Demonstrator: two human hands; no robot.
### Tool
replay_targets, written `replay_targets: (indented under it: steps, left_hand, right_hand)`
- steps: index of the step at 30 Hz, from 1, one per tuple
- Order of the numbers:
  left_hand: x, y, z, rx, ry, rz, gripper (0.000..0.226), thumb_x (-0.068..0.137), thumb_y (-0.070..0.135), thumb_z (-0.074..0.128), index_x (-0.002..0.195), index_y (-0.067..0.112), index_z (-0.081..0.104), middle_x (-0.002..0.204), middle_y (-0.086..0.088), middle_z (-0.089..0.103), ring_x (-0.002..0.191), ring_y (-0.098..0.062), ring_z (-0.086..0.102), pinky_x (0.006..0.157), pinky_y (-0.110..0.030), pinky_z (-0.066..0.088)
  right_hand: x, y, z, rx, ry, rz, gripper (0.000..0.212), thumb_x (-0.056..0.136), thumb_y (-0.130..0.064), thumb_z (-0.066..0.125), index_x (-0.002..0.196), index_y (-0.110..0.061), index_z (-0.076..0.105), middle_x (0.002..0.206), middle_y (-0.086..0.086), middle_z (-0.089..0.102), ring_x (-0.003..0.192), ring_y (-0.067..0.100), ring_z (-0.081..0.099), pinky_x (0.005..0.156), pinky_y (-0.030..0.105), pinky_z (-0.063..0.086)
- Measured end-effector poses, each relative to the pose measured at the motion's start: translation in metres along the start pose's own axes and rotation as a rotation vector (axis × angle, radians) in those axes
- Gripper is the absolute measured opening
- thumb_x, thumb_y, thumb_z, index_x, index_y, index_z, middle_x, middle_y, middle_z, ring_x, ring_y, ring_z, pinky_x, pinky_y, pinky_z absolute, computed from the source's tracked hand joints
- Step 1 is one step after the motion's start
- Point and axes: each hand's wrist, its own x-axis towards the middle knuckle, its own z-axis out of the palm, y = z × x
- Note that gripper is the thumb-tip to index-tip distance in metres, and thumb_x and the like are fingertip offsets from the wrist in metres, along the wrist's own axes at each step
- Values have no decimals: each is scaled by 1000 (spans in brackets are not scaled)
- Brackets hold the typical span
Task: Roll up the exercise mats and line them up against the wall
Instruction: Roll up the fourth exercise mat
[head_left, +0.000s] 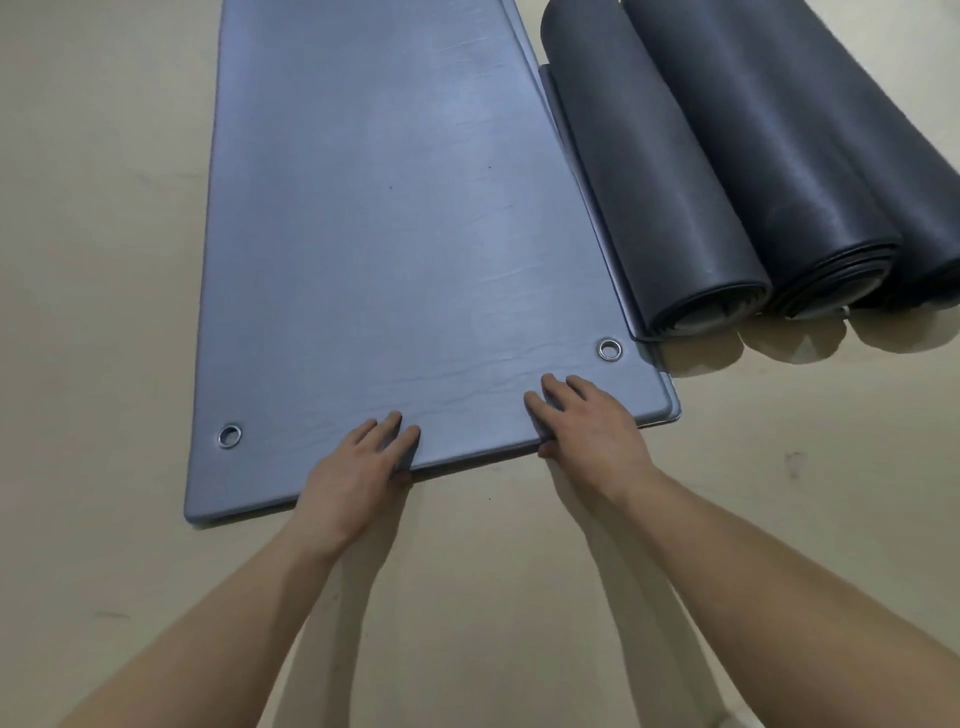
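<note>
A grey-blue exercise mat (384, 218) lies flat on the floor, running away from me, with a metal eyelet near each near corner. My left hand (358, 465) grips its near edge, fingers on top and thumb underneath. My right hand (582, 423) grips the same edge further right, the same way. A second flat mat's edge (673, 410) shows from under the top one at the near right corner. Three dark rolled mats (670, 208) lie side by side to the right of the flat mat.
The beige floor (104, 260) stretches bare to the left of the mat and in front of it, around my forearms. The rolled mats fill the upper right. A thin flat sheet edge (608, 244) lies under the nearest roll.
</note>
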Motion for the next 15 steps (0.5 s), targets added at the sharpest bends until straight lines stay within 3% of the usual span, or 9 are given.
replay_targets:
  steps: [3, 5, 7, 10, 15]
  left_hand:
    - [-4, -7, 2, 7, 98, 76, 31, 96, 19, 69, 124, 18, 57, 130, -5, 65, 109, -29, 65, 60, -45, 60]
    - [-4, -11, -1, 44, 89, 89, 29, 86, 3, 73, 112, 12, 65, 110, -11, 71, 90, -33, 72, 56, -47, 59]
    - [-9, -17, -9, 52, 46, 34, 31, 83, -3, 67, 110, 13, 64, 104, -11, 72, 81, -36, 72, 60, -47, 58]
    - [-37, -36, -17, 10, 63, -59, 38, 85, -5, 59, 117, 14, 64, 107, -12, 73, 82, -39, 70, 65, -43, 54]
    - [-81, -53, -29, -34, 64, -243, 55, 89, -1, 53, 138, 21, 60, 125, -7, 72, 108, -33, 68, 82, -39, 48]
  right_hand:
    - [0, -1, -9, 61, -34, 18, 52, 92, -46, 69, 136, -27, 49, 142, -2, 45, 128, 25, 43, 87, 38, 51]
    - [0, -5, -12, 72, -17, 20, 44, 99, -44, 60, 137, -27, 49, 141, -4, 46, 127, 23, 43, 85, 37, 52]
    - [-2, -20, -13, 88, 16, -1, 34, 106, -38, 48, 136, -23, 50, 136, -2, 51, 118, 25, 47, 87, 39, 47]
    - [-11, -63, -11, 145, 33, 9, 31, 108, -35, 41, 133, -21, 53, 130, -1, 56, 106, 27, 49, 83, 40, 42]
    - [-34, -120, -28, 178, 61, 107, 33, 109, -42, 39, 125, -27, 64, 119, -4, 69, 105, 28, 60, 79, 39, 43]
